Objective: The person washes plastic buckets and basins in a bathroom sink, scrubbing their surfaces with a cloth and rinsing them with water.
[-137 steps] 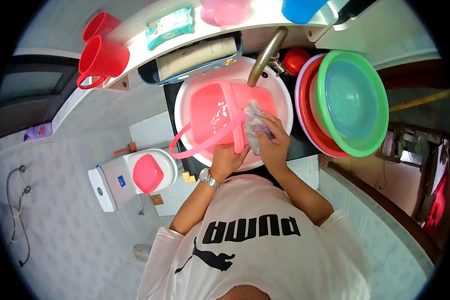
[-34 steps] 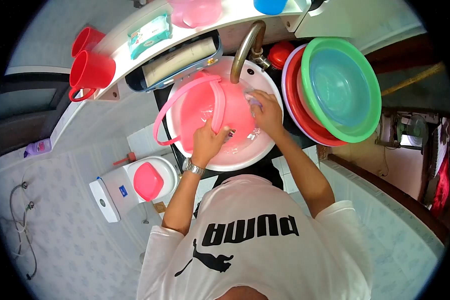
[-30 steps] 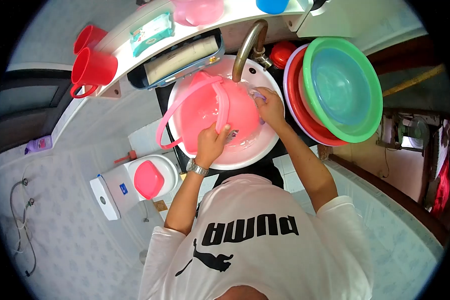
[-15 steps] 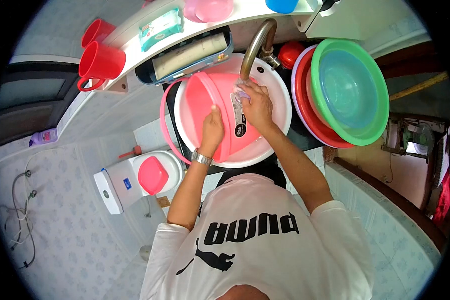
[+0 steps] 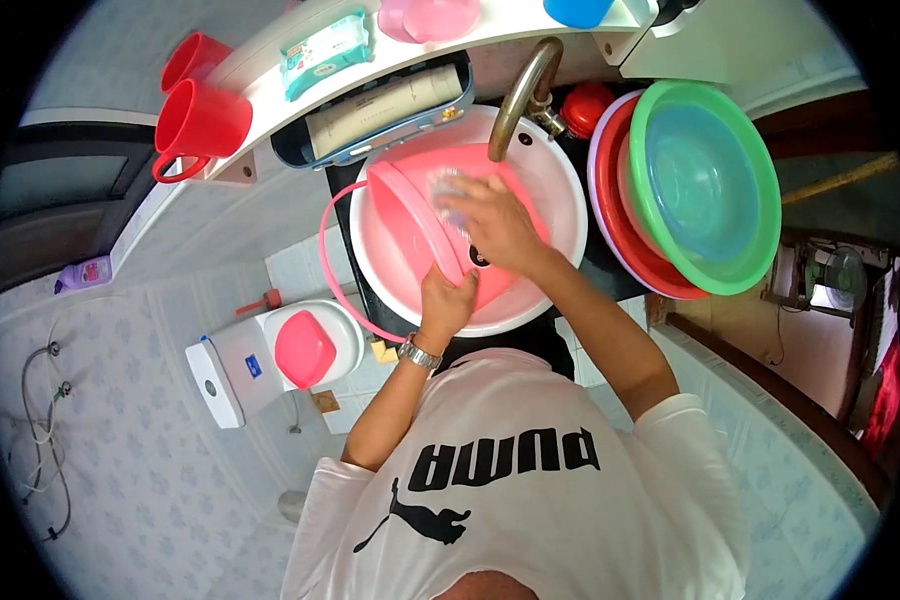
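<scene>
Half a second ago the right hand point(image 5: 495, 220) was up under the mouth of the tap point(image 5: 522, 98); now it is down and across on the outer side of the pink bucket point(image 5: 422, 222), with a wet-looking pale cloth point(image 5: 448, 195) bunched in its fingers. It is blurred, so it seems to be moving fast — my reading is that the rubbing is now on the bucket's outer wall, just above the dark round mark point(image 5: 478, 257).

The left hand point(image 5: 447, 300), with a watch point(image 5: 419, 352) at the wrist, grasps the bucket's rim at its near end, thumb on the outside, and appears to steady it.

The bucket lies tilted in the round white sink point(image 5: 578, 225), its mouth turned toward the person's left and its handle point(image 5: 327, 262) hanging out past the sink's edge. Its inner wall shows in part; whether any water sits inside I cannot tell.

On the black desk point(image 5: 602, 280), to the right of the sink, basins stand nested: a see-through blue basin point(image 5: 700, 180) inside a green basin point(image 5: 768, 205), with a red basin point(image 5: 625, 245) and a purple basin point(image 5: 594, 160) behind. Beyond the sink, a blue tray point(image 5: 400, 143) holds a long pale roll point(image 5: 385, 108). The shelf point(image 5: 260, 130) carries a red mug point(image 5: 202, 115) — its contents hidden — and a packet of wipes point(image 5: 322, 55).
</scene>
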The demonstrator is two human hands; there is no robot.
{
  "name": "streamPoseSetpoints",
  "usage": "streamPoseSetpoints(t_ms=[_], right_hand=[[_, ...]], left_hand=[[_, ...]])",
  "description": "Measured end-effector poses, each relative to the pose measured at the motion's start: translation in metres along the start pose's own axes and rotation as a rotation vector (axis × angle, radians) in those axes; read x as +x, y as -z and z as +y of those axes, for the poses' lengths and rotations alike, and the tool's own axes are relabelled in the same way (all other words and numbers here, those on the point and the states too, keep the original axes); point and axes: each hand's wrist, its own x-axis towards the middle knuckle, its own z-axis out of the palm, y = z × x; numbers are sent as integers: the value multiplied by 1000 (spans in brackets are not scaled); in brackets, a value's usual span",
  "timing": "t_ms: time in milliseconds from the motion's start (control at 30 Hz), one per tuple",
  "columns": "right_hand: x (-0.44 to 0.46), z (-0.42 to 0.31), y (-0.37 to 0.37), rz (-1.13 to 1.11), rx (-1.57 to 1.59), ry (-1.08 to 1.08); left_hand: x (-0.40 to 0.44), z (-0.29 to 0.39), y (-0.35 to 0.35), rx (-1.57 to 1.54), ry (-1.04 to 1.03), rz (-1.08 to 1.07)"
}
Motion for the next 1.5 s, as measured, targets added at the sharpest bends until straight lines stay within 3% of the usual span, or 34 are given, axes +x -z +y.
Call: streamPoseSetpoints(t_ms=[100,200,267,400,500,567,667,733,800,933,1000,1100,1233,1300,1367,1400,1467,1500], right_hand=[[15,10,-6,183,-186,-31],[-5,4,-7,58,-236,-65],[-29,-18,1,-44,-194,49],[-42,-18,5,-45,-276,102],[-24,31,3,119,-338,-2],[-21,61,-2,301,-246,-321],[-33,16,-5,188,-297,-180],[-44,-19,-19,220,-246,-77],[-48,-50,-23,159,-215,-119],[-43,-32,-6,75,-77,29],[-45,-44,-2,51,156,-166],[-48,-59,4,114,299,-150],[-46,-19,14,43,359,-108],[-38,27,16,279,106,-159],[-17,67,26,422,-67,-455],[-7,74,30,423,-69,-453],[10,82,35,433,-224,-709],[20,83,40,433,-224,-705]], left_hand=[[4,8,1,-26,58,19],[10,-3,7,-126,100,33],[17,-18,16,-189,144,14],[14,-12,25,-221,218,-74],[15,-8,16,-293,162,5],[18,-12,18,-191,173,-17],[25,-11,25,-109,254,-64],[22,-15,26,-123,343,-94],[23,-19,24,-213,187,23],[22,-3,24,-236,113,-65],[24,9,17,-309,194,-85],[31,23,21,-451,347,-48],[33,24,23,-465,369,7],[29,20,21,-453,393,16],[27,11,18,-470,377,13],[26,9,18,-483,365,11],[25,12,21,-479,350,6],[26,13,22,-474,337,4]])
